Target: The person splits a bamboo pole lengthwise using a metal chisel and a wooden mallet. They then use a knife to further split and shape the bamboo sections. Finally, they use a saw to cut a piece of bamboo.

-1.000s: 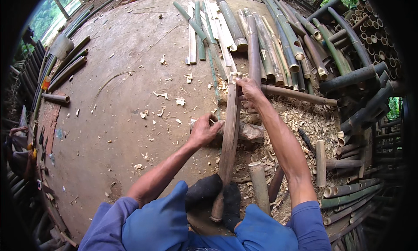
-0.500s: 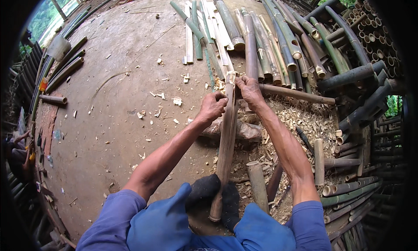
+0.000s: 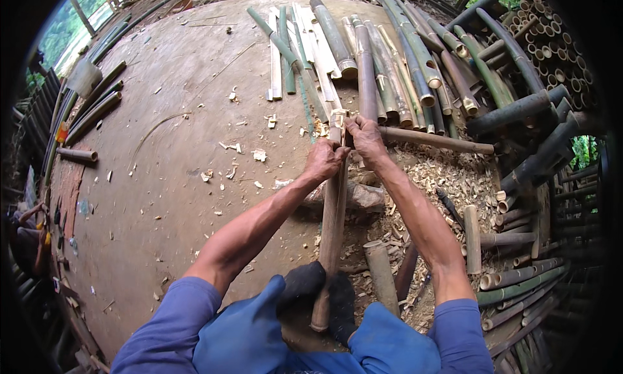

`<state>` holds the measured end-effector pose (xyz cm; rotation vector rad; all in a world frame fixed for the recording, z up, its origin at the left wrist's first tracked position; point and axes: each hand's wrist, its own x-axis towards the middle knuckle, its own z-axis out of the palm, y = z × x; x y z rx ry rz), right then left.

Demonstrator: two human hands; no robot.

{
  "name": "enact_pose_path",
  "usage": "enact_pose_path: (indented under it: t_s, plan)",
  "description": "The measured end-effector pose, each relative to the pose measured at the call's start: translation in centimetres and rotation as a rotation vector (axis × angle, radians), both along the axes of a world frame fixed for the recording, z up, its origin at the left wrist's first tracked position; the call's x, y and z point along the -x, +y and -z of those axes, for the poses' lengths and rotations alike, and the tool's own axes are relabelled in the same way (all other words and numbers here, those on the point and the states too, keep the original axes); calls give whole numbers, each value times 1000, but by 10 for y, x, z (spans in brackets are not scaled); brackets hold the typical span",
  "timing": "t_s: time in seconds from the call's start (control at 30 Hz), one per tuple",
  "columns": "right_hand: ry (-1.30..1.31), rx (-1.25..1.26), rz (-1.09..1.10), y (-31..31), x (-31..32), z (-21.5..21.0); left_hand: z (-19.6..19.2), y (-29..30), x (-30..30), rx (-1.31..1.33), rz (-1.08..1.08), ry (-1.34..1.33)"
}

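While R hand (image 3: 367,140) pinches bamboo (image 3: 332,228) nr top, L hand (image 3: 324,158) hides its fingertips, so can't tell grip.

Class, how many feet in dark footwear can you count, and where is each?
2: one foot left of the bamboo pole, the other foot right of it. More may be hidden at the dark left edge.

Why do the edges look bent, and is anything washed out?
In the head view, the fisheye lens bends things toward the rim and leaves black corners; daylight is soft, though greenery at upper left looks washed out; the left hand and right hand look fairly sharp at the bamboo piece.
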<state>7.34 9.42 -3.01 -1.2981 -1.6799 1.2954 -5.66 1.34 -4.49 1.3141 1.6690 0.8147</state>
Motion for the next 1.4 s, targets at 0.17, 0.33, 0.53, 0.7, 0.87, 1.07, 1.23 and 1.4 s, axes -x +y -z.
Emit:
enact_pose_path:
  t_s: [0.17,0.33,0.53,0.7,0.87,1.07,1.23,1.4]
  plan:
    - [-63,25,-27,0,5,-6,9,0,1,-43,-25,0]
    - [-93,-22,-39,-3,7,-10,11,-3,1,-62,-44,-50]
    - [-127,-46,-15,4,6,0,2,-3,0,-63,-31,-57]
    - [-73,-12,-13,3,6,3,6,-4,0,-77,-39,-79]
    - [-115,-14,0,1,11,-6,11,-1,3,-112,-19,-28]
    - [-111,-42,-17,-5,8,-8,11,-5,-2,-123,-50,-76]
    - [-81,-48,-14,-13,10,-16,2,-10,-1,-168,-58,-92]
    - [220,263,-41,-4,0,0,1,-7,1,-111,14,-67]
